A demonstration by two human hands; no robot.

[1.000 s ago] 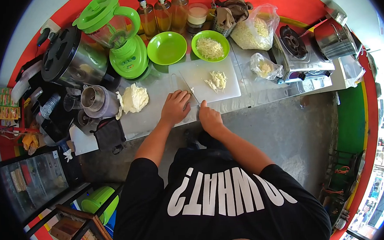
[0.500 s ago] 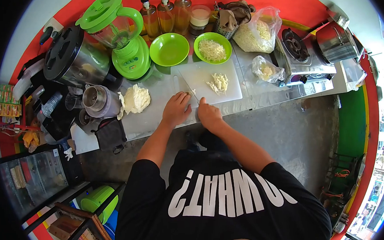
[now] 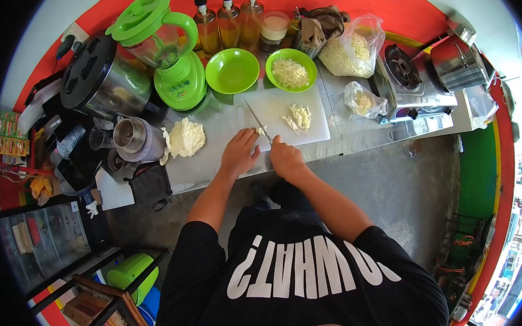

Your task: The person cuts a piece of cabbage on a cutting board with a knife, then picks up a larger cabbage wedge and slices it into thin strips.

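A knife (image 3: 257, 116) is in my right hand (image 3: 287, 159), its fingers closed round the handle at the near edge of the white cutting board (image 3: 319, 132). The blade slants up and left across the board. My left hand (image 3: 240, 152) is at the board's near left edge, fingers bent and pressed together against a small pale piece of cabbage (image 3: 262, 130) beside the blade. Part of that piece is hidden by the fingertips. To the right of the knife lies a loose pile of cabbage shreds (image 3: 298, 119). A larger chunk of cabbage (image 3: 186, 138) rests on the counter at left.
Behind the board stand a green bowl (image 3: 232, 72) and a second green bowl (image 3: 312, 79) with shreds. A blender (image 3: 179, 81) and pump bottles (image 3: 228, 24) line the back. Right are a bag of shreds (image 3: 350, 56), a smaller bag (image 3: 365, 100) and a gas stove (image 3: 409, 91).
The knife blade has turned slightly and shows more clearly beside my left fingertips. Both hands stay in nearly the same place. The whole view has shifted a little.
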